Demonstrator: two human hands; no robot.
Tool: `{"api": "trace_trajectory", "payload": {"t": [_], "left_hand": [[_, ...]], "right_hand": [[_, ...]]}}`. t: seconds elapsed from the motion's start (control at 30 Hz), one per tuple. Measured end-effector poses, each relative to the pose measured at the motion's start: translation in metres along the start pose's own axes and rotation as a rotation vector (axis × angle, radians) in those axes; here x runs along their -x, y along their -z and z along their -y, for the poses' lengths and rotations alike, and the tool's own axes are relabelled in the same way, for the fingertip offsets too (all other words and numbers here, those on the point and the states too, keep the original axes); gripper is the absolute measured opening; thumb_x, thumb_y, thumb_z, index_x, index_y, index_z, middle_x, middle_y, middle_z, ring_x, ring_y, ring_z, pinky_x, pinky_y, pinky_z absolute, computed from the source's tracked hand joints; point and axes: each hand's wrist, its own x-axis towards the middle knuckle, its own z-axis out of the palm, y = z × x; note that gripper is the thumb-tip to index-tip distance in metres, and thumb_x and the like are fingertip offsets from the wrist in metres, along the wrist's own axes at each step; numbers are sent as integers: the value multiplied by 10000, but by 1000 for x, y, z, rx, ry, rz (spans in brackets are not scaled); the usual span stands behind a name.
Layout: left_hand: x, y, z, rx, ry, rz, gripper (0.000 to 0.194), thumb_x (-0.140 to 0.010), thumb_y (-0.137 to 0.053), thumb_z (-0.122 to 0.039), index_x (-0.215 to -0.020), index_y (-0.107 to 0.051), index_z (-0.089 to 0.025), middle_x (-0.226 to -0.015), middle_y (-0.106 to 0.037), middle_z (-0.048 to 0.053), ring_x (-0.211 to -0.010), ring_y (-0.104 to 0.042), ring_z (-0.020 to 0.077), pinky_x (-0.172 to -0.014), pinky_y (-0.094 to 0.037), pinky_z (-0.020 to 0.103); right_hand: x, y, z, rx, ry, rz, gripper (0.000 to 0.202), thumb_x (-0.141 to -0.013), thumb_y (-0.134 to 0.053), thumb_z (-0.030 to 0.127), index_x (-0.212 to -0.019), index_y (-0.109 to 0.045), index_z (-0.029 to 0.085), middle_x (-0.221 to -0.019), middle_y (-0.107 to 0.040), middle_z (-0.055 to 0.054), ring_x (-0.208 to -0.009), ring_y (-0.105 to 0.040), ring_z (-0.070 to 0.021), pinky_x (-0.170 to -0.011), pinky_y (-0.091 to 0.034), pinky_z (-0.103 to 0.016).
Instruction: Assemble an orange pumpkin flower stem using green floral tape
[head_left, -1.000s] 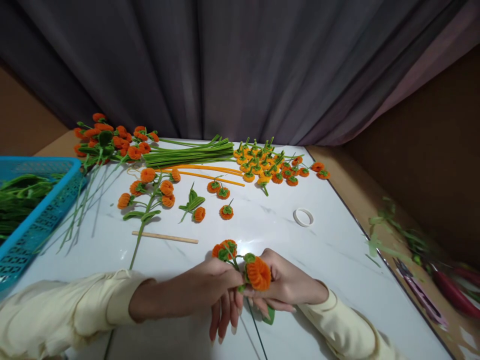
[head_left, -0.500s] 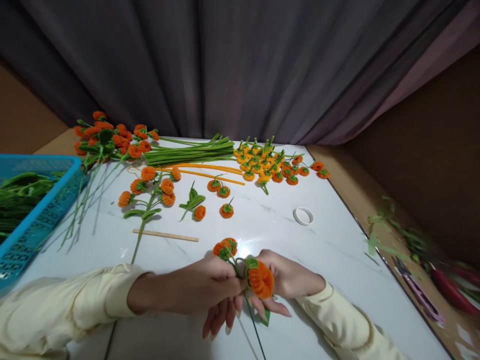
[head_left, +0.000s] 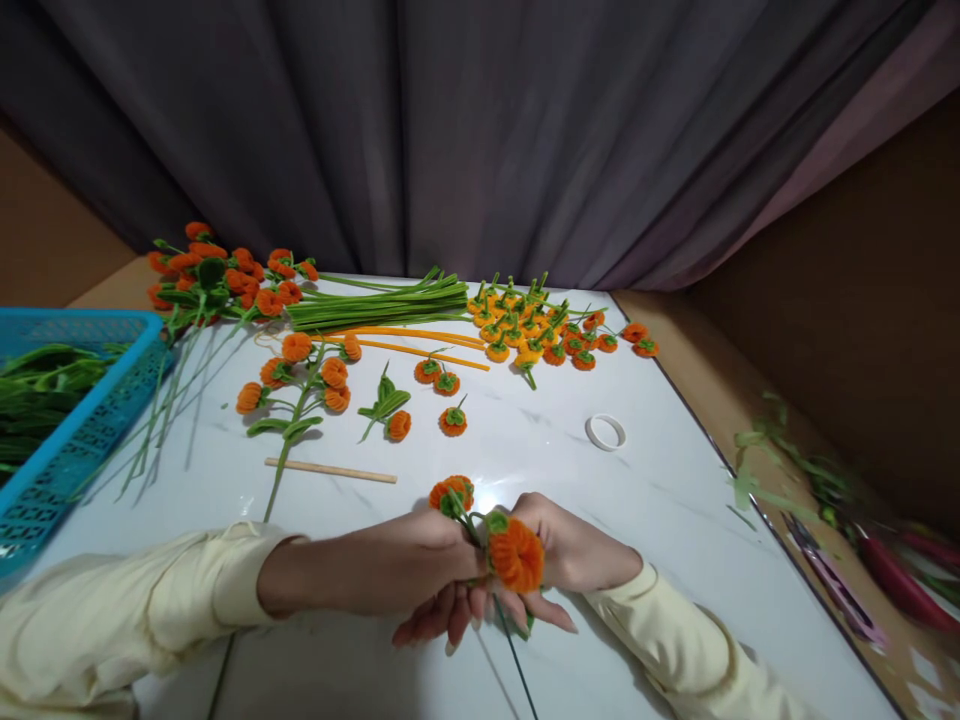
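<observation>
Between my hands is a pipe-cleaner flower stem [head_left: 515, 650] with orange blooms at its top. One large bloom [head_left: 517, 555] faces me and covers part of my right fingers; smaller blooms [head_left: 452, 493] lean away behind it. My left hand [head_left: 420, 565] pinches the stem just below the blooms, its other fingers curled underneath. Close against it, my right hand [head_left: 566, 545] also grips the stem, thumb side hidden by the large bloom. A bit of green tape or leaf [head_left: 529, 626] shows under the right fingers. The stem runs down toward the front edge.
A finished-looking orange branch [head_left: 300, 400], a wooden stick [head_left: 330, 470] and a white tape ring [head_left: 605, 432] lie beyond my hands. Green pipe cleaners [head_left: 382, 303] and yellow flower heads [head_left: 517, 320] sit farther back. A blue basket [head_left: 90, 430] stands left, scissors [head_left: 832, 585] right.
The large bloom has turned and shifted slightly left. My left fingers have lifted a little, and less of the green piece shows below my right hand.
</observation>
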Motion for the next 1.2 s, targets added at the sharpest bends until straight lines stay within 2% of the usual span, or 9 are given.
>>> {"api": "trace_trajectory", "payload": {"t": [0.13,0.27,0.37,0.5,0.67,0.8,0.93,1.1,1.2], "left_hand": [[-1,0,-1,-48,31,-166,322,-804,-370,-380,-592,-478,-163,-488,-484,-20,-337,-352,68,-344,-262,200],[0,1,3,-40,32,-221,229,-763,-412,-310,-608,-490,-161,-489,-476,-32,-350,-338,66,-334,-235,187],[3,1,0,-82,14,-203,278,-793,-395,-294,-563,-473,-159,-455,-417,-41,-371,-320,63,-360,-235,182],[5,2,-7,-73,-60,-141,276,-816,-395,-263,-570,-461,-155,-497,-424,-35,-415,-329,57,-408,-257,177],[1,5,-3,-88,-42,-134,306,-836,-384,-290,-578,-481,-158,-458,-425,-34,-377,-321,67,-377,-248,189],[-1,7,4,-84,-84,-135,280,-835,-413,-315,-627,-510,-153,-498,-479,-30,-393,-357,65,-382,-273,181],[-4,9,10,-113,-114,-141,310,-852,-391,-310,-618,-514,-149,-488,-478,-28,-389,-378,62,-379,-295,169],[-6,12,11,-130,-131,-170,322,-840,-401,-279,-574,-524,-144,-483,-498,-22,-372,-401,59,-372,-327,169],[-5,15,7,-85,-92,-125,331,-843,-392,-252,-553,-509,-144,-460,-488,-26,-345,-391,59,-345,-306,173]], "right_hand": [[4,-6,5,-22,19,-106,324,-807,-620,395,-770,-653,75,-485,-561,27,-286,-399,-22,-374,-365,-158],[1,-10,8,4,12,-166,337,-806,-625,408,-693,-627,91,-415,-505,59,-269,-375,-14,-401,-371,-155],[-1,-8,6,-102,-8,-104,363,-799,-625,435,-704,-624,85,-426,-517,53,-264,-378,-17,-386,-351,-160],[-1,-5,2,-192,-11,-53,367,-785,-645,438,-752,-624,73,-487,-571,17,-270,-414,-29,-355,-311,-162],[-1,-6,-1,-183,13,-71,346,-785,-655,417,-780,-623,72,-477,-566,21,-273,-425,-35,-374,-333,-166],[-2,-6,-2,-176,15,-73,356,-780,-655,433,-760,-613,80,-481,-566,19,-274,-425,-39,-376,-328,-173],[-4,-6,-3,-145,21,-90,366,-796,-638,441,-761,-614,77,-413,-514,46,-271,-417,-47,-433,-382,-194],[-5,-6,-8,-133,42,-106,378,-822,-612,439,-705,-597,80,-375,-504,48,-251,-393,-44,-428,-372,-191],[-5,-5,-11,-163,17,-138,418,-845,-585,433,-618,-579,82,-348,-488,40,-251,-403,-45,-418,-347,-181]]}}
